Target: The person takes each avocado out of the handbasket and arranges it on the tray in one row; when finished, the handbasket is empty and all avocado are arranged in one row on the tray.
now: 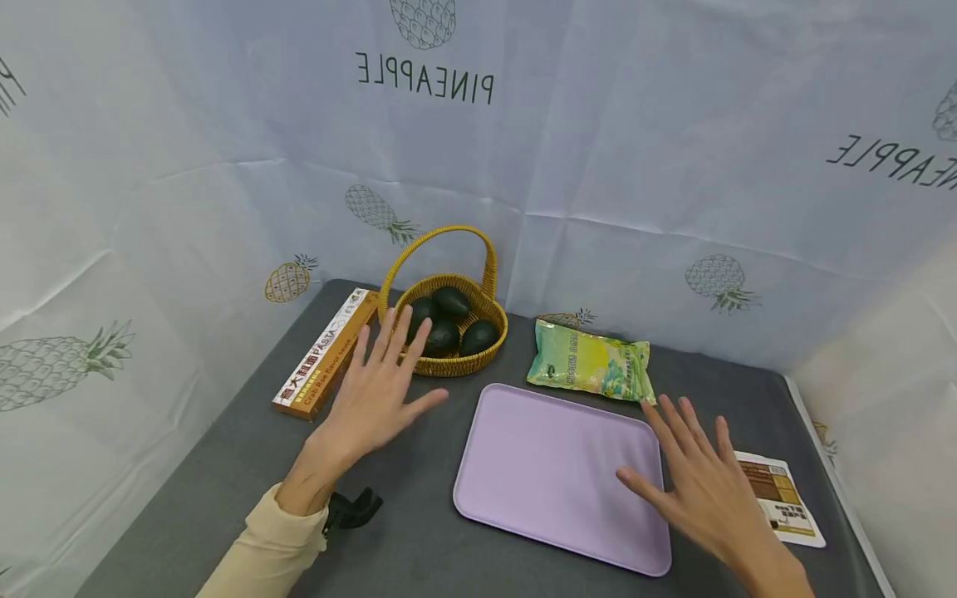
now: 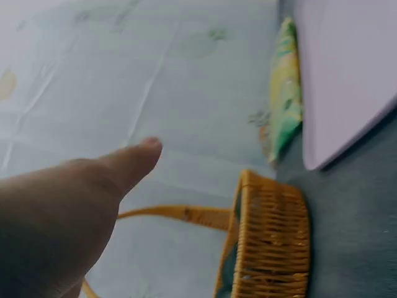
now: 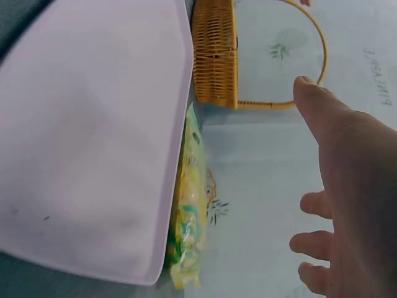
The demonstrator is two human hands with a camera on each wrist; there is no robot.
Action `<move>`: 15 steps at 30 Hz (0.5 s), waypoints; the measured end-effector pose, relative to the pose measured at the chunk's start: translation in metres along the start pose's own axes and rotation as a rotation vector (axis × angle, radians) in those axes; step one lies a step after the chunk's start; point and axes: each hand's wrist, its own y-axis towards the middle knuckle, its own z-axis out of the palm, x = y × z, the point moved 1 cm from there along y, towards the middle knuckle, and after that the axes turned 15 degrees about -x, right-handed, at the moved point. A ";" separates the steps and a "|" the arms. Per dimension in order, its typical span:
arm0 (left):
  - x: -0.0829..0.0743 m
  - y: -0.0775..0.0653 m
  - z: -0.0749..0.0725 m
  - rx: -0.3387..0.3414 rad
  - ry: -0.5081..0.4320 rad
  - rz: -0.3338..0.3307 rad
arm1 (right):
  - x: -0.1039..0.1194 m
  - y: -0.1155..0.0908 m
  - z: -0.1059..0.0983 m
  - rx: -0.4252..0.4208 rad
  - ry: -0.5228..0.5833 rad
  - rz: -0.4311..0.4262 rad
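In the head view my left hand (image 1: 380, 397) hovers with its fingers spread, holding nothing, in front of a yellow wicker basket (image 1: 465, 364). Several dark green avocados (image 1: 478, 337) lie inside that basket. My right hand (image 1: 703, 477), also spread and holding nothing, is over the right end of a light purple tray (image 1: 553, 473). Behind the tray lies a green and yellow plastic packet (image 1: 591, 362). A long orange and white pasta box (image 1: 325, 353) is left of the basket. Partly behind my right hand lies a white and brown packet (image 1: 781, 502).
A dark grey tablecloth (image 1: 419, 531) covers the table. Pale fabric printed with pineapples (image 1: 598, 149) hangs around the back and sides. A black strap (image 1: 351, 508) is on my left wrist.
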 end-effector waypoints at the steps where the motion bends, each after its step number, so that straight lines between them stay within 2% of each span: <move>1: 0.003 0.002 -0.001 -0.024 -0.024 -0.034 | 0.002 0.004 0.000 0.000 -0.002 -0.007; 5: 0.015 0.010 -0.004 -0.114 -0.141 -0.205 | 0.010 0.019 -0.002 0.034 0.056 0.003; 7: 0.021 0.013 -0.004 -0.150 -0.219 -0.312 | 0.014 0.027 -0.002 0.065 0.111 0.035; 10: 0.029 0.018 0.000 -0.167 -0.336 -0.454 | 0.018 0.040 -0.003 0.121 0.202 0.105; 13: 0.036 0.023 0.007 -0.174 -0.420 -0.548 | 0.021 0.052 -0.002 0.166 0.271 0.162; 15: 0.040 0.025 0.013 -0.203 -0.463 -0.590 | 0.024 0.060 0.000 0.183 0.313 0.179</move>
